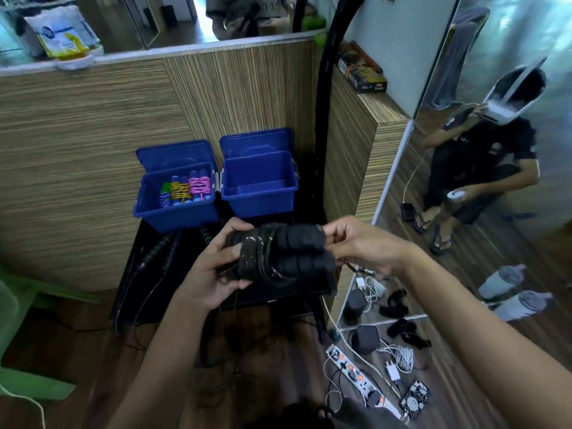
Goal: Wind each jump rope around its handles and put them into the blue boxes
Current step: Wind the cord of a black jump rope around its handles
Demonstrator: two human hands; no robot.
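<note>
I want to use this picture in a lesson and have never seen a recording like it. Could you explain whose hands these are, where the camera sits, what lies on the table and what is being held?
There is no machine here. The one picture comes from a camera worn on a person's head, looking down at their own bare hands. The left hand and right hand grip a black jump rope, its cord wound around the two handles. On the black table stand two open blue boxes: the left box holds colourful wound ropes, the right box looks empty. More black ropes lie unwound on the table.
</note>
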